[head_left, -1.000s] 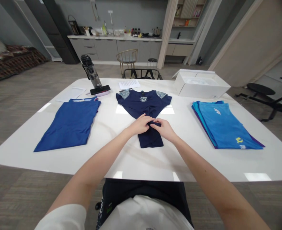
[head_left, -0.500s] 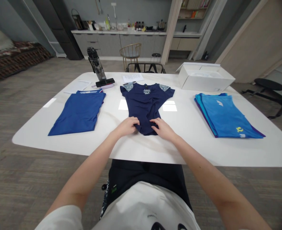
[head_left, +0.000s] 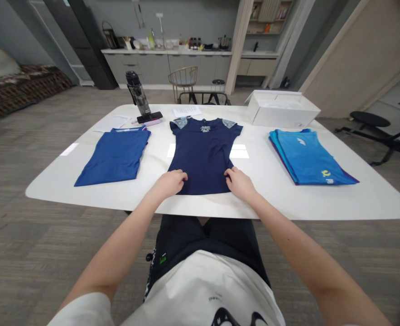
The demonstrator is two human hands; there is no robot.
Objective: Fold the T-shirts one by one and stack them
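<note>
A navy T-shirt point(head_left: 203, 154) with patterned shoulders and a small chest print lies spread on the white table point(head_left: 267, 199), its collar pointing away from me. My left hand point(head_left: 172, 182) is closed on the shirt's left side near the bottom hem. On the opposite side, my right hand point(head_left: 239, 182) pinches the edge at about the same height. The cloth between the two hands lies nearly flat. Both hands are close to the tabletop.
Left on the table is a folded blue shirt point(head_left: 116, 156); right is a stack of folded bright-blue shirts point(head_left: 310, 158). Behind stand a handheld vacuum point(head_left: 139, 97), papers point(head_left: 187, 111), a pen point(head_left: 182, 118) and an open white box point(head_left: 281, 113).
My hands have moved apart, left hand leftward and right hand rightward. The lower part of the navy T-shirt, bunched and wrinkled before, is now spread wide and smooth.
</note>
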